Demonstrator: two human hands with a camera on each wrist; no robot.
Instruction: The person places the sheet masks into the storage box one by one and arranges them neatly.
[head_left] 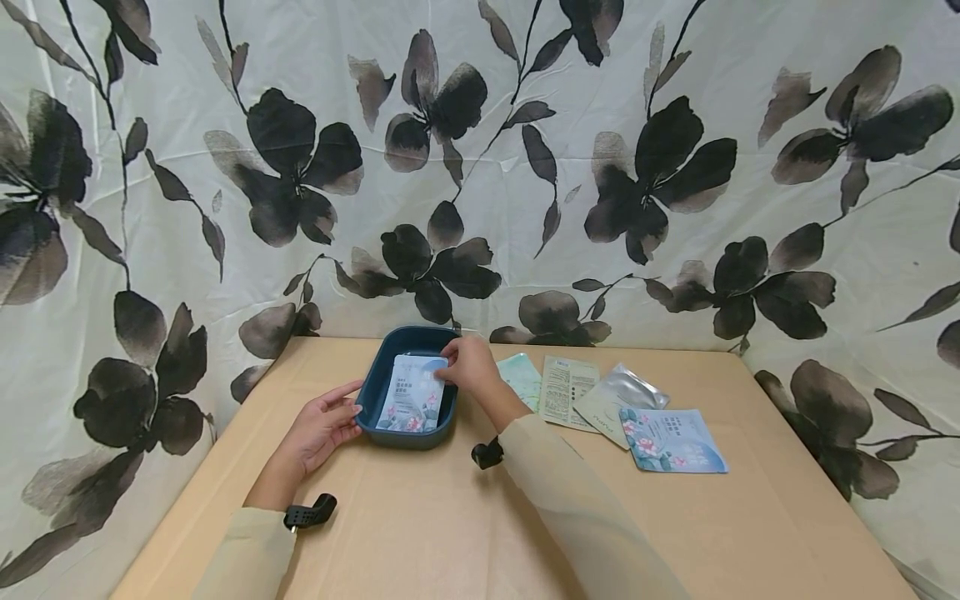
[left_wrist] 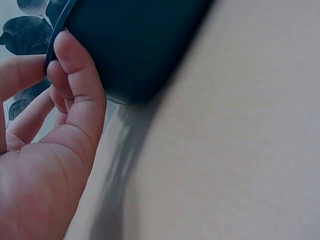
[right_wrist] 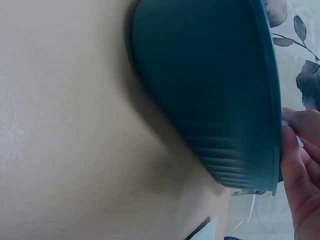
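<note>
A dark blue plastic basin (head_left: 415,439) stands near the table's back edge, with a pale blue floral face mask packet (head_left: 411,395) inside it. At the basin's left side, my left hand (head_left: 324,427) holds the rim between thumb and finger; in the left wrist view those fingertips (left_wrist: 67,47) meet at the edge. My right hand (head_left: 474,367) reaches over the right rim and pinches the packet's upper right corner. Seen from the right wrist, the basin's outer wall (right_wrist: 210,85) hides most of the packet, and only a sliver shows between the fingers.
Right of the basin lie a mint green packet (head_left: 522,379), a beige packet with printed text (head_left: 567,392), a silver-and-cream packet (head_left: 626,396) and another blue floral packet (head_left: 675,442), some overlapping. Behind the table (head_left: 420,525) hangs a floral curtain (head_left: 540,275).
</note>
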